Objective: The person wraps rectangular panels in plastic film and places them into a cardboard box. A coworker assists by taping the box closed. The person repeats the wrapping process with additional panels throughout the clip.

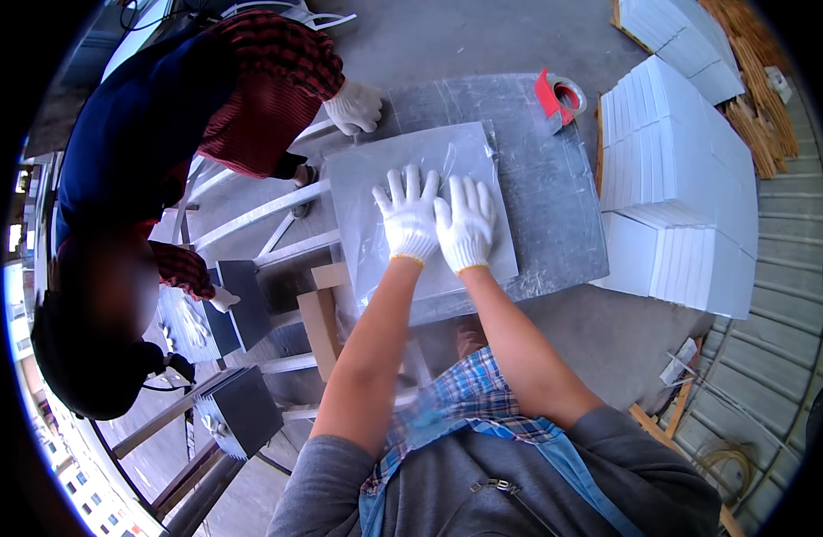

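Note:
Both of my hands wear white knit gloves and lie side by side on a flat, square grey panel (456, 148) wrapped in clear plastic film. My left hand (409, 213) is spread, palm down, near the panel's middle. Close against it, my right hand (468, 222) also rests flat with its fingers stretched out. Neither hand holds anything. Beneath the panel is a scuffed grey tabletop (554, 224), and the panel overhangs it at the left. A red tape dispenser (559, 100) with a roll of tape sits at the table's far right corner.
A co-worker (134, 134) bends in from the left, one gloved hand (354, 107) beside the table's far left corner. Metal rails (264, 215), a cardboard piece (318, 331) and stacked dark panels (238, 412) lie left. White cartons (680, 152) are stacked right, with wood strips (756, 134) behind.

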`<control>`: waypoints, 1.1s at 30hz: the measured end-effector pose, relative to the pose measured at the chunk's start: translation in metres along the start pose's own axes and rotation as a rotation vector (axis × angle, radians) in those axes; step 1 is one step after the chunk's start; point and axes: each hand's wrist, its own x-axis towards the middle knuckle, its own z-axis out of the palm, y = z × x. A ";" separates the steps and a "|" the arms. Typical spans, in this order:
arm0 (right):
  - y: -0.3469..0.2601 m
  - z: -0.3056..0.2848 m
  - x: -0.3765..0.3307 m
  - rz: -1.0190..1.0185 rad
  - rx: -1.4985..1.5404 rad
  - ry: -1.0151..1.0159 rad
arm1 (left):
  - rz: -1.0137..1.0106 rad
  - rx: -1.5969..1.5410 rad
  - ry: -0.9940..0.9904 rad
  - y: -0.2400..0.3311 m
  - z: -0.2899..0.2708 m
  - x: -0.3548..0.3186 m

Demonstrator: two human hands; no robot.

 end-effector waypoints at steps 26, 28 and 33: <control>0.034 -0.016 -0.026 -0.085 -0.268 -0.171 | -0.237 -0.003 0.115 -0.084 -0.009 -0.045; 0.035 -0.013 -0.027 -0.094 -0.282 -0.165 | -0.213 0.030 0.204 -0.088 -0.005 -0.052; -0.007 -0.050 -0.018 -0.096 -0.345 -0.283 | -0.298 -0.235 0.009 -0.101 -0.048 -0.068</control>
